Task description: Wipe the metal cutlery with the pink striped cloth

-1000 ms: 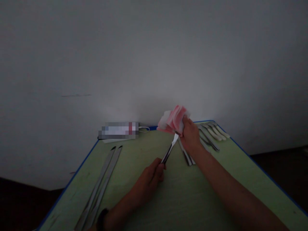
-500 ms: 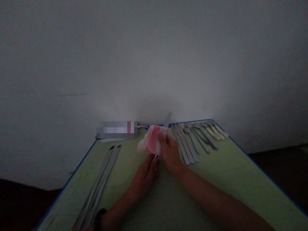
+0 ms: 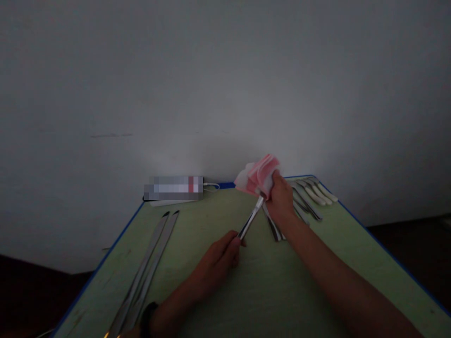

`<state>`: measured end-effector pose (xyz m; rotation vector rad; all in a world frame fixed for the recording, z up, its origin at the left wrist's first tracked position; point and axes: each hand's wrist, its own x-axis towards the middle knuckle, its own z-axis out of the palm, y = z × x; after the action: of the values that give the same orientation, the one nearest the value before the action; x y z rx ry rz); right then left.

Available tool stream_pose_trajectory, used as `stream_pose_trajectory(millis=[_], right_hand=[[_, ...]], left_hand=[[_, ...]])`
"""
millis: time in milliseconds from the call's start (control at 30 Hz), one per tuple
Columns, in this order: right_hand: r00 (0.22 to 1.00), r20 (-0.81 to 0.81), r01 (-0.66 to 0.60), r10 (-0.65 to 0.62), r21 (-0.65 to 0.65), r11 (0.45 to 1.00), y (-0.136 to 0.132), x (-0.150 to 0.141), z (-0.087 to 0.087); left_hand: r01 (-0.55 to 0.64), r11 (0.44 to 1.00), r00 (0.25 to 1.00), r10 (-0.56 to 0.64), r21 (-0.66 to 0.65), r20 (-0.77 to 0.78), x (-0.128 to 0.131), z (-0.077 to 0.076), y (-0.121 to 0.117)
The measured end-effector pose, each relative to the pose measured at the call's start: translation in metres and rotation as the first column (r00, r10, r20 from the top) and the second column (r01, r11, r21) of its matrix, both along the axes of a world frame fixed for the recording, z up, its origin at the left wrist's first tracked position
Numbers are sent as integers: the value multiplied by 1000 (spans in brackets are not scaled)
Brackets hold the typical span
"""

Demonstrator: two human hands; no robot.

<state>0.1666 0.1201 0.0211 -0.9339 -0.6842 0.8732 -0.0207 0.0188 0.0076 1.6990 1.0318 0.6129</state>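
My left hand (image 3: 223, 256) is closed around the handle end of a shiny metal knife (image 3: 252, 218) that slants up and to the right. Folded round the knife's upper part is a pink and white cloth (image 3: 259, 173), which my right hand (image 3: 282, 197) grips from the right side. The blade is hidden by the cloth and hand. Below and behind my right hand, table knives (image 3: 273, 227) lie partly covered by it.
Two long knives (image 3: 155, 256) lie along the left side of the green table (image 3: 204, 218). At the back left is a pixelated box-like object (image 3: 174, 188) with a white cord (image 3: 212, 186). Several spoons and forks, and utensils with cream handles (image 3: 315, 193), rest at the back right, near the wall.
My right hand and the cloth have moved up and right along the knife, baring more of its handle. My left hand has shifted slightly right and down, still holding the handle end.
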Motion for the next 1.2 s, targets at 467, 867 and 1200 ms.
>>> stream_pose_trajectory(millis=[467, 867, 1200], right_hand=[[994, 8, 106, -107, 49, 993, -3, 8, 12], [960, 278, -8, 15, -24, 1000, -41, -43, 14], [945, 265, -162, 189, -119, 980, -68, -77, -3]], left_hand=[[65, 990, 997, -60, 122, -46, -4, -9, 3], [-256, 945, 965, 262, 203, 0, 0, -1, 4], [-366, 913, 929, 371, 182, 4, 7, 5, 7]])
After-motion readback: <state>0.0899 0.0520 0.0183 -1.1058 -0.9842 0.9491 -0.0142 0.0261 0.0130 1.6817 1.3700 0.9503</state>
